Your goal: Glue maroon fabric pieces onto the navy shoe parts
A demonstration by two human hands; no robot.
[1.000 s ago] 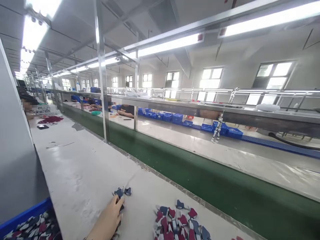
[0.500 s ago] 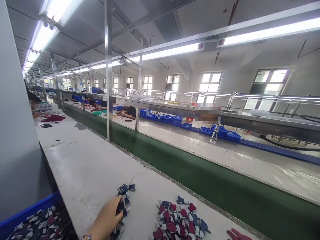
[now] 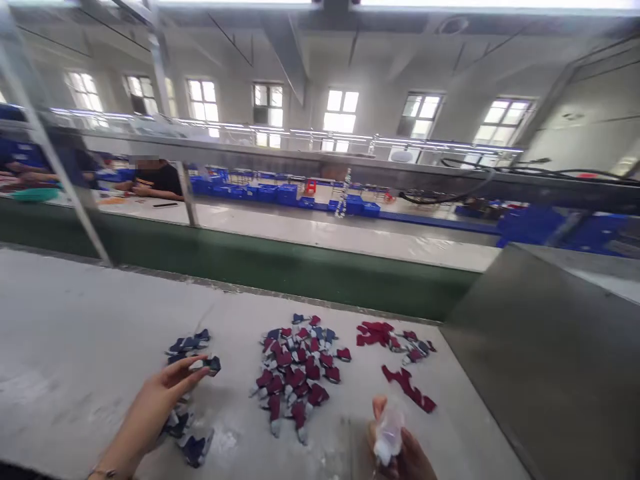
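Observation:
My left hand [image 3: 163,393] is closed in a pinch on a small navy and grey-white piece [image 3: 214,365], held above the worktable [image 3: 235,427]. Under and around that hand lie more navy pieces [image 3: 194,448], partly hidden by it. My right hand [image 3: 413,453] grips a small translucent squeeze bottle [image 3: 390,427], its white end tilted down toward the table. Between the two hands spreads a pile of maroon and navy pieces [image 3: 297,373] with grey-white parts. Just beyond the right hand lies a strip of maroon cut shapes [image 3: 410,388].
Flat maroon shapes [image 3: 375,332] and a few assembled pieces [image 3: 415,350] lie farther back on the right. A grey metal panel [image 3: 525,360] bounds the right side. Behind the table runs a green belt [image 3: 300,270]; a person in black [image 3: 160,180] sits across it.
The view has swung to the right. My left hand has lifted a navy piece off the row. My right hand with the bottle has come into view.

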